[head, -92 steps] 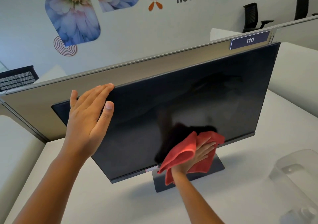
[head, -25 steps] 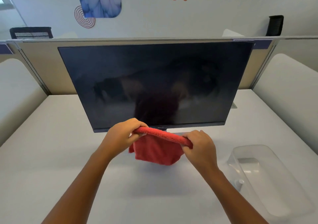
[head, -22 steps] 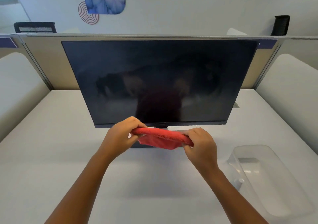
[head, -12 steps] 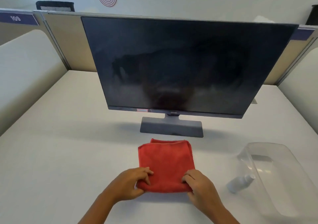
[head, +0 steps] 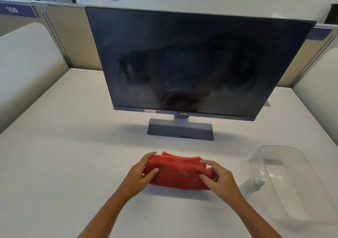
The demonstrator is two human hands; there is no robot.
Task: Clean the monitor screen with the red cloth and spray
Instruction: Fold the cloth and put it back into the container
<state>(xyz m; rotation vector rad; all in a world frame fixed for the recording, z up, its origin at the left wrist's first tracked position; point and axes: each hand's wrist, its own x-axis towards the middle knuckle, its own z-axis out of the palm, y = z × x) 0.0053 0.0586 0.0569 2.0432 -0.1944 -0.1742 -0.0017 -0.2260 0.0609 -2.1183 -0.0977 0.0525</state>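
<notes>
Folding the cloth (head: 178,173) at lower center of the frame, a person pinches its two ends, the left hand (head: 141,172) closed on the left end with thumb on top, the right hand (head: 218,178) closed on the right end. The grip at both ends looks meant to keep the layers lined up as the near edge is brought over, so the cloth packs down into a narrow strip on the desk (head: 64,164). The monitor (head: 192,63) stands untouched behind it in the upper half of the frame, its dark screen showing faint smears and reflections, which suggests wiping is over and tidying has begun. The spray bottle (head: 256,182) lies on its side at lower right, just beside a clear plastic tray (head: 292,192), well apart from either hand.

Half a second earlier the cloth lay flat as a near-square, both hands at its near corners; now it is doubled into a thicker band and the hands have shifted to its ends. A second ago it was held up in front of the screen.
</notes>
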